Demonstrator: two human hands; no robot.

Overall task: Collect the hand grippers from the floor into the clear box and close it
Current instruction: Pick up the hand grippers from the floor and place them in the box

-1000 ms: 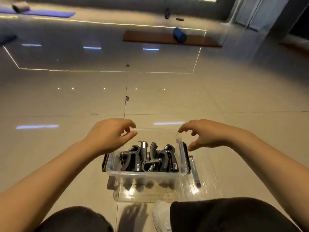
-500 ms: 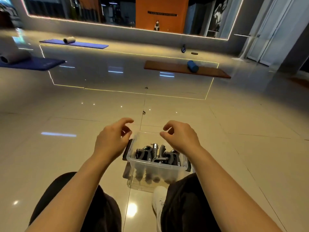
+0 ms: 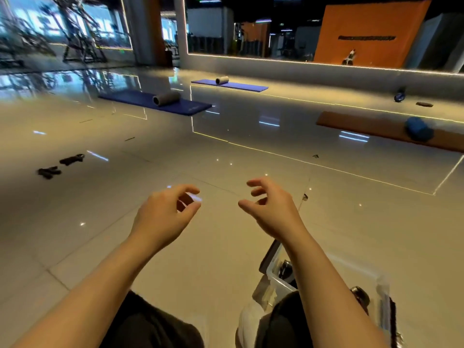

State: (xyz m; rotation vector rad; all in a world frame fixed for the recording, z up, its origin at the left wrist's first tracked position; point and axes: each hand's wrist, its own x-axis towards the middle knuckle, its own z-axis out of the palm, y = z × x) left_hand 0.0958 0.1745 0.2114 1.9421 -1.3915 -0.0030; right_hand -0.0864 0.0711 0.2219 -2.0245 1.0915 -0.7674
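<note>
loosely curled and holding nothing, both sets of fingers hang in the air over the tiled floor [image 3: 226,259]: left hand [image 3: 165,212] and right hand [image 3: 271,209] float side by side, apart from each other and touching no object. the clear box [image 3: 278,277] sits low at my right, under my right forearm, beside my shoe [image 3: 248,322], with a few dark hand grippers [image 3: 285,271] showing inside it. two more hand grippers on the floor [image 3: 60,165] lie well off to my left, near each other

i judge the step now is to go fetch those two. to do it well i should turn my body left and move close before reaching, rather than stretch; take one in each hand by its handles, then carry both back and lay them alongside the others so the lid can sit flat

much of the box is cut off by my arm and knee, so i cannot count what it holds. i cannot pick out the lid with certainty; a clear edge shows at the lower right. the far pair is blurred, their shape only roughly readable
</note>
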